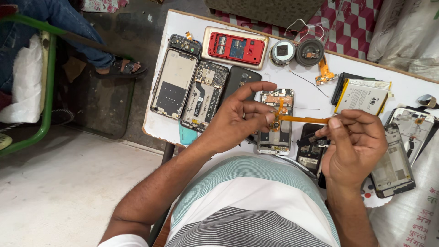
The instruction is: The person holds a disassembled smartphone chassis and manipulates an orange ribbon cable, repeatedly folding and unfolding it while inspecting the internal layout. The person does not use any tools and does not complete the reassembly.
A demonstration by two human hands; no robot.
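**benchrat:** Working over the white table (183, 27), opened phones spread flat with their insides up so every board stays in reach. Bare phone frame (275, 137) sits right under my hands.

**solderpup:** And the orange strip?

**benchrat:** Flex cable (302, 119). It's held up off the frame, long axis running left-right, roughly level. Left hand (238, 120) pinches the connector end, right hand (356, 142) pinches the other end, pulled straight so it won't kink.
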